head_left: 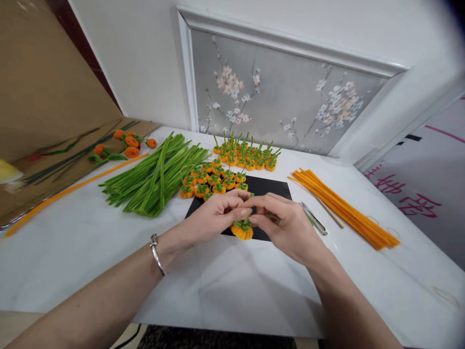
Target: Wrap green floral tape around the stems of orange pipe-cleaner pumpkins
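My left hand (221, 211) and my right hand (281, 220) meet over the black mat (278, 188). Between their fingertips hangs a small orange pipe-cleaner pumpkin (242, 231) with a green top. The fingers of both hands pinch its green part, which they largely hide. Just beyond my left hand sit several short-topped pipe-cleaner pumpkins (201, 190), partly on the mat. Behind these stands a group of similar pumpkins with upright green stems (250, 157). Tweezers or snips of bare metal (314, 218) lie beside my right hand.
A heap of green pipe cleaners (156, 177) lies on the left of the white table (90, 261). Orange pipe cleaners (345, 208) are bundled on the right. Orange fuzzy flowers (131, 142) and one long orange pipe cleaner (76, 188) rest farther left. A framed floral panel (276, 92) stands behind.
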Motion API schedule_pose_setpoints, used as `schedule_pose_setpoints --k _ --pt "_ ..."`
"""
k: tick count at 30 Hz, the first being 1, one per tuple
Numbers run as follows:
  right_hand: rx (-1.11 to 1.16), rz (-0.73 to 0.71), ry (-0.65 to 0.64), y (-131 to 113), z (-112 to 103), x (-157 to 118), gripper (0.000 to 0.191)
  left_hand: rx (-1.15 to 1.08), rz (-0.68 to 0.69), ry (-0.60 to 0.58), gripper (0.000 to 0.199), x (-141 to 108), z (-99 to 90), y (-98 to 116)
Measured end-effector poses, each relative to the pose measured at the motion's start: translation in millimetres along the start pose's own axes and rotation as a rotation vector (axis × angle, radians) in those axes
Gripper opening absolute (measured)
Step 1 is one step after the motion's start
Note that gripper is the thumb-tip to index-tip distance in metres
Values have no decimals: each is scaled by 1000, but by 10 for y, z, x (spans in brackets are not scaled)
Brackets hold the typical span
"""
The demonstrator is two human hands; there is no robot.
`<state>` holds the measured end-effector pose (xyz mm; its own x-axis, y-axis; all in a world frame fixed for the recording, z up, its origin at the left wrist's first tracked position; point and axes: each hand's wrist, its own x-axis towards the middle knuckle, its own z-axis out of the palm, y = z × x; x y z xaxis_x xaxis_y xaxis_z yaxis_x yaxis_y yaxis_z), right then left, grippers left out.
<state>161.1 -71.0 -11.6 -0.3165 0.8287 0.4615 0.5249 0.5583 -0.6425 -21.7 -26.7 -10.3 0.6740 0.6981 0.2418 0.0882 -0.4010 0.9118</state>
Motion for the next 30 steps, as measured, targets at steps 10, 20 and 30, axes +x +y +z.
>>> schedule_pose_setpoints --k 10,20,30 --pt "-49 6 2 -36 9 9 32 -188 -103 23 25 -20 44 -39" --pt "-64 -53 -35 13 -86 10 29 45 -71 69 24 3 25 -61" --pt "-373 -126 10 73 116 35 21 408 36 63 24 -26 72 -89"
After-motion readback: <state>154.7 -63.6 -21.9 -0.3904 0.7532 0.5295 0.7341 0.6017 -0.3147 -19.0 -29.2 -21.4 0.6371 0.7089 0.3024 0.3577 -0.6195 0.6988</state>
